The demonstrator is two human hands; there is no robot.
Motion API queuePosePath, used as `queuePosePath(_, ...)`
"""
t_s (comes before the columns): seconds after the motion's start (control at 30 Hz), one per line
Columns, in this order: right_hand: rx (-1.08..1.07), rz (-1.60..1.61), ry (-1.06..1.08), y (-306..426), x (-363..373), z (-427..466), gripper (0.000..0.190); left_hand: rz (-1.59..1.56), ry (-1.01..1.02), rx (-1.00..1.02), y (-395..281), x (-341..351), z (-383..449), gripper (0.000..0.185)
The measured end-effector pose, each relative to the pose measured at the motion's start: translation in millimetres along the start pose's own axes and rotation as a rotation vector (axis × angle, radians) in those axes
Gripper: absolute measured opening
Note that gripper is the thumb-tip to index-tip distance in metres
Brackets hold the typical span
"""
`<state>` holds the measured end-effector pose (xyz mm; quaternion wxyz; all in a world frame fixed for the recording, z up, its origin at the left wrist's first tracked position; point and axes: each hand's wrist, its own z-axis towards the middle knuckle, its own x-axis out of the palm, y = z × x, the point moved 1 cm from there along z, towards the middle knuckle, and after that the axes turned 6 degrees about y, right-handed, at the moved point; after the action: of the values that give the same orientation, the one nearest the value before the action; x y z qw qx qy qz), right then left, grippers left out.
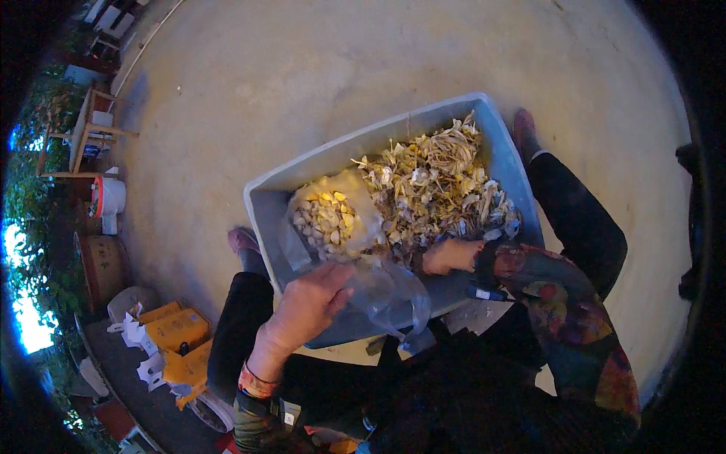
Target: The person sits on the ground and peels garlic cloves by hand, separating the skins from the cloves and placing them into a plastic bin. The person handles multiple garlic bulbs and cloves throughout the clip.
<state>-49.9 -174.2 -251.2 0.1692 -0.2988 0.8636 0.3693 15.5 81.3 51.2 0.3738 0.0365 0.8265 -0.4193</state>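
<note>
A grey plastic tub (351, 144) stands between my legs. In its left part lies a clear plastic bag (371, 218) with many pale cloves (326, 218), which look like garlic. Dry garlic skins and stalks (431, 193) are heaped over the right part. My left hand (315, 295) hovers at the near left side of the tub, beside the bag's loose near end (400, 301); whether its fingers pinch the plastic is unclear. My right hand (451, 256) reaches to the near edge of the husk heap, its fingertips blurred and partly hidden.
Concrete floor (255, 85) surrounds the tub. To the left are orange cardboard boxes (178, 329), a large brown pot (105, 267), a white bucket (110, 196) and a wooden chair (82, 133). My shoes (243, 239) are on either side of the tub.
</note>
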Motion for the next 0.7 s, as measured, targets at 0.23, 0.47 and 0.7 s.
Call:
queuePosePath(0.23, -0.061, -0.178, -0.153, 5, -11, 3, 0.01, -0.011, -0.011, -0.122, -7, -6, -19, 0.028)
queuePosePath(0.47, -0.052, -0.276, -0.239, -6, -13, -3, 0.015, -0.012, -0.04, -0.105, 2, -2, -21, 0.027)
queuePosePath(0.7, 0.009, -0.23, -0.272, -11, -1, -22, 0.017, -0.015, -0.019, -0.045, -5, -5, -12, 0.028)
